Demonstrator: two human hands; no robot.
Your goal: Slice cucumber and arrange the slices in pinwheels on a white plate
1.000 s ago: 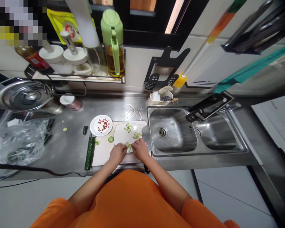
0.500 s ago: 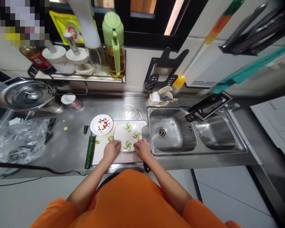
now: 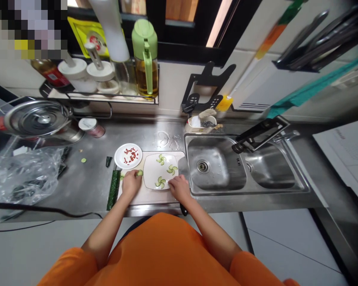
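A white squarish plate [image 3: 152, 169] sits on a pale cutting board [image 3: 155, 197], with cucumber slices [image 3: 161, 182] laid on it in three pinwheel shapes. My left hand [image 3: 131, 184] is just left of the plate, fingers closed at a small pile of cut cucumber [image 3: 140, 172] on the board. My right hand [image 3: 179, 187] has its curled fingers at the plate's right rim. Partly hidden beneath that hand is a knife [image 3: 183, 167], its dark handle past the board's front edge. A length of cucumber [image 3: 113, 190] lies along the board's left edge.
A small white plate with red bits [image 3: 121, 157] stands behind my left hand. Farther left are a cucumber end [image 3: 108, 161], a plastic bag [image 3: 26, 174] and a lidded pot [image 3: 41, 119]. To the right is a double sink [image 3: 214, 167]; a bottle rack [image 3: 113, 99] hangs at the back.
My left hand has moved left from the plate's near left rim to the cut cucumber on the board. The right hand stays at the plate's right rim.
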